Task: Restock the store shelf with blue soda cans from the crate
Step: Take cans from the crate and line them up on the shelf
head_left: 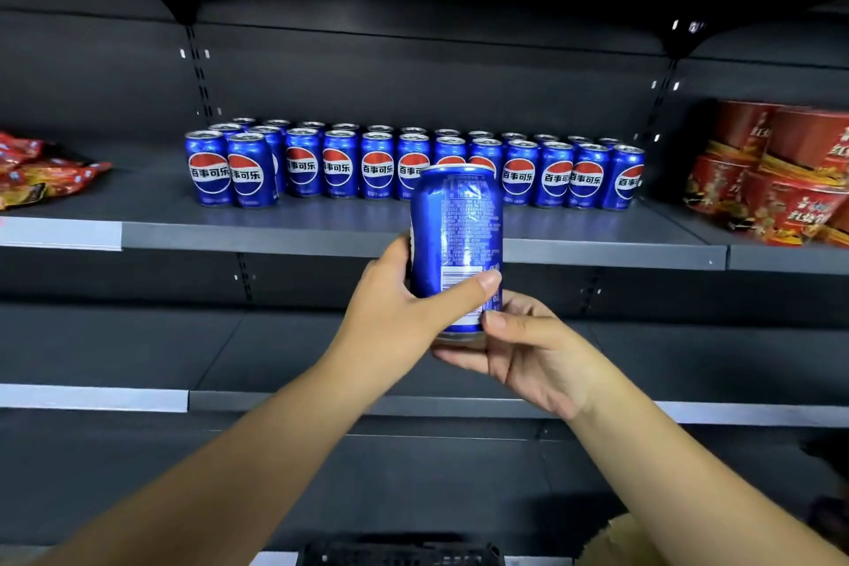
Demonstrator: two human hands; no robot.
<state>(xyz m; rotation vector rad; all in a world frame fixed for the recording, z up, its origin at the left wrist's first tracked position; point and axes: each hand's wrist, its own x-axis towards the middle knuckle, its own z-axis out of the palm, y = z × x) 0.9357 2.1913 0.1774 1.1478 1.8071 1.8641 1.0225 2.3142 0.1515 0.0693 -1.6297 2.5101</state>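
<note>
Dark metal store shelving, lower tiers bare. At the bottom edge, part of a black crate (pixel 399 554) is seen; its contents are not visible. Above it, one blue can (pixel 455 239) is held upright in front of the shelf edge (pixel 275 239), print side toward the camera. The left hand (pixel 404 313) is wrapped round its side, thumb across the label; the right hand (pixel 528 349) cups its base. Behind, several rows of cans (pixel 413 165) are already stocked. Restocking is judged well advanced; this can is not yet placed.
</note>
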